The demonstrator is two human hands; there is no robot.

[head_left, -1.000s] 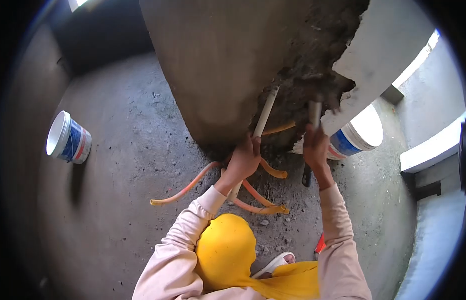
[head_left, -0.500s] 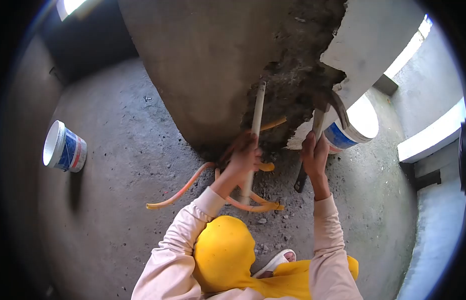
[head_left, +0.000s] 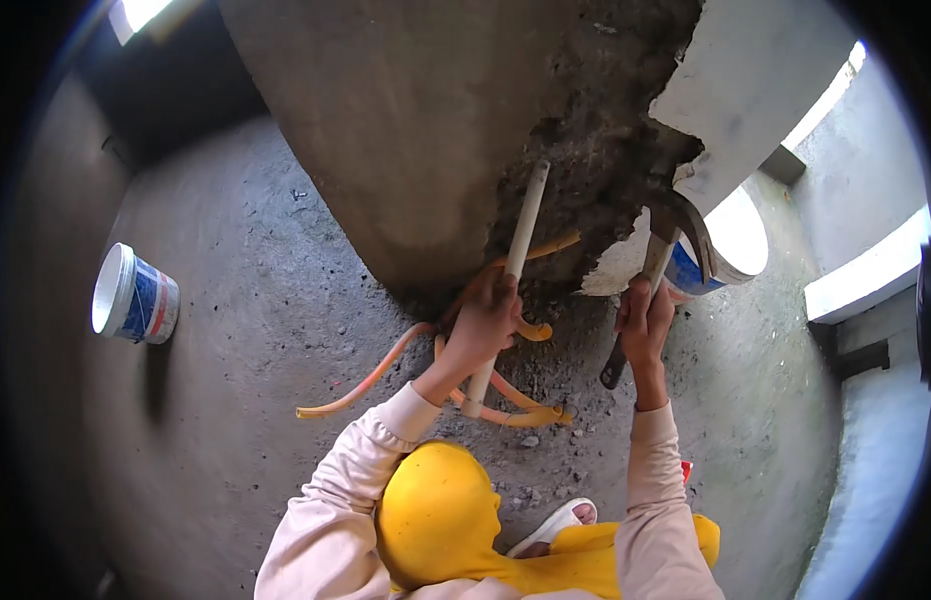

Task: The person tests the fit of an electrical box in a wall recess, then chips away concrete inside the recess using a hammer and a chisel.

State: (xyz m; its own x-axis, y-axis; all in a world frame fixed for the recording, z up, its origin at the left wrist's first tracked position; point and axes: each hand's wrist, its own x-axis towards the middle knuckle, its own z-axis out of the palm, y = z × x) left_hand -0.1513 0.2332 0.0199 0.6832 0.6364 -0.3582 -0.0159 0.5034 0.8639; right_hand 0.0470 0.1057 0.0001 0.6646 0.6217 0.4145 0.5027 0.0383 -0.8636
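Work on the plastered column (head_left: 406, 130) looks partway along: a rough, dark band (head_left: 576, 170) is already broken open along its right part, ragged where it meets the pale surface (head_left: 766, 80), while the smooth face to the left is whole. Several orange conduits (head_left: 376, 376) show near the column's foot, their near ends loose, and small rubble (head_left: 530, 441) lies on the floor. How much is left cannot be judged from here.

The pale pipe (head_left: 527, 225) is in front of the broken band, slanting from near left to far right along its length. Its far end points at the rough patch; whether it touches there cannot be told. The left hand (head_left: 486, 322) is closed around the pipe below its middle.

The right hand (head_left: 646, 322) grips the claw hammer (head_left: 660, 256) by its handle, fingers wrapped round. The handle's long axis also runs near left to far right, head at the far end, claw curving right and back toward the near side, in front of the right bucket (head_left: 741, 235).
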